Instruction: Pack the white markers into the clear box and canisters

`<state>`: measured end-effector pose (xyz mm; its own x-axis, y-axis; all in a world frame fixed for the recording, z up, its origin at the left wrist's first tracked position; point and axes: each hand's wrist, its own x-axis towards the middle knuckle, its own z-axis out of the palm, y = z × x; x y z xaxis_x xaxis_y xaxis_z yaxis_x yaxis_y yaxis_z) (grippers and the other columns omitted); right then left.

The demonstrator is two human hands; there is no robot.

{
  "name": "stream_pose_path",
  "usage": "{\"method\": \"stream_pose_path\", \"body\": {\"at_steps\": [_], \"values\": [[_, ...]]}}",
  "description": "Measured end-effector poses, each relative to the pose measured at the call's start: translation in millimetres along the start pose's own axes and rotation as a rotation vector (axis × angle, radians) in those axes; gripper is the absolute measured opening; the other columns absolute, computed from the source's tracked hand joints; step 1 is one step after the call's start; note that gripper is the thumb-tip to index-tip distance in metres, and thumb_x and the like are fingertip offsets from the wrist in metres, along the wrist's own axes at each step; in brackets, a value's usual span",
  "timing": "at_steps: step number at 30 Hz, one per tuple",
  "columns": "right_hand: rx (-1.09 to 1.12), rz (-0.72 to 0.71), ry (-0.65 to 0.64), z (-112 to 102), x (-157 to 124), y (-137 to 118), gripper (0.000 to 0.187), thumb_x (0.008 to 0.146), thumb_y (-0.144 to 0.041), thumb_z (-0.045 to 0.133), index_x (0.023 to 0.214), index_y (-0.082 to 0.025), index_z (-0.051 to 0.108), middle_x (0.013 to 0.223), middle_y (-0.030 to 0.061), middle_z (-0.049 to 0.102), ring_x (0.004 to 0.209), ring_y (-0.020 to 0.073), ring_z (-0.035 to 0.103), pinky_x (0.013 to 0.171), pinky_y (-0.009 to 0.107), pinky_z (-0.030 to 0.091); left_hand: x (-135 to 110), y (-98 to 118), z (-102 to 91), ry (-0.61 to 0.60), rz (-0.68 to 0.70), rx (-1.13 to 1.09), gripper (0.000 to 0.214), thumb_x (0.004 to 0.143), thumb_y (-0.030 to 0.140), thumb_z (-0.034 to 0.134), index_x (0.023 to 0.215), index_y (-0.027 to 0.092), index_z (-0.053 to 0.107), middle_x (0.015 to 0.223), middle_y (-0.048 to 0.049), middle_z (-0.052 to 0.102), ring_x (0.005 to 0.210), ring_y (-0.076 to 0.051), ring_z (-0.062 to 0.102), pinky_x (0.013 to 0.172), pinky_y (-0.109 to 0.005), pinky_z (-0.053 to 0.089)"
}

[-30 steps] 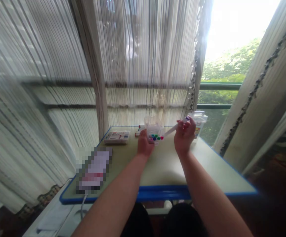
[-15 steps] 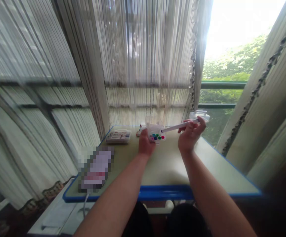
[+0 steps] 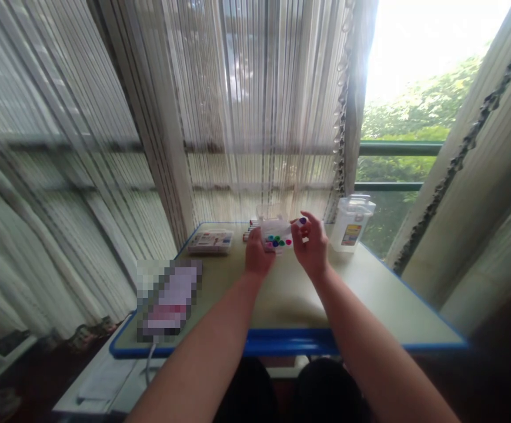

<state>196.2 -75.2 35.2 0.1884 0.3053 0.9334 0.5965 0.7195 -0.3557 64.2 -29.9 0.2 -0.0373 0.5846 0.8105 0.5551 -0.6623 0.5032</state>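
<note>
My left hand (image 3: 259, 255) grips a clear plastic marker box (image 3: 276, 232) tipped toward me, with several coloured marker caps showing at its mouth. My right hand (image 3: 310, 244) is closed on a white marker (image 3: 301, 221) with a dark purple cap, its far end pushed in at the box's opening. Both hands rest over the middle of the pale desk (image 3: 370, 294) with a blue edge.
A clear lidded container (image 3: 351, 222) stands at the desk's right rear. A flat marker case (image 3: 210, 241) and loose markers (image 3: 250, 230) lie at the back left. A blurred-out object (image 3: 167, 301) with a cable sits front left. Curtains hang behind.
My right hand has swung the white marker from out at the right, near the lidded container, leftward into the box's mouth. My left hand has kept its hold on the box.
</note>
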Motion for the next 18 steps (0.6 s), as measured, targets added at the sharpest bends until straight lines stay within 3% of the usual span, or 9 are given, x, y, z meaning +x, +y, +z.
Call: {"method": "stream_pose_path", "body": {"at_steps": [5,12,18], "values": [[-0.012,0.044,-0.001,1.3,0.4,2.7,0.020,0.083,-0.035,0.057,0.096,-0.020,0.054,0.074,-0.0004,0.062,0.054,0.0082,0.057,0.048,0.020,0.050,0.4,-0.3,0.8,0.010,0.004,0.003,0.035,0.061,0.005,0.054,0.091,0.022,0.048,0.093,-0.0087,0.058,0.094,-0.025,0.056,0.082,-0.038,0.049],[-0.012,-0.029,-0.018,3.6,0.6,0.3,0.017,0.081,-0.034,0.061,0.086,-0.020,0.055,0.085,0.0023,0.058,0.058,0.0078,0.055,0.051,0.022,0.052,0.0,1.7,-1.7,0.017,0.017,0.013,0.032,0.063,0.006,0.053,0.091,0.021,0.049,0.092,-0.0089,0.058,0.092,-0.025,0.057,0.081,-0.038,0.050],[-0.060,-0.038,-0.040,3.7,1.1,1.2,0.017,0.080,-0.034,0.061,0.082,-0.019,0.054,0.078,-0.0001,0.056,0.056,0.0078,0.053,0.051,0.022,0.049,1.1,2.2,-0.6,0.018,0.016,0.028,0.031,0.063,0.005,0.052,0.090,0.020,0.049,0.090,-0.0089,0.057,0.090,-0.024,0.057,0.081,-0.037,0.049]]}}
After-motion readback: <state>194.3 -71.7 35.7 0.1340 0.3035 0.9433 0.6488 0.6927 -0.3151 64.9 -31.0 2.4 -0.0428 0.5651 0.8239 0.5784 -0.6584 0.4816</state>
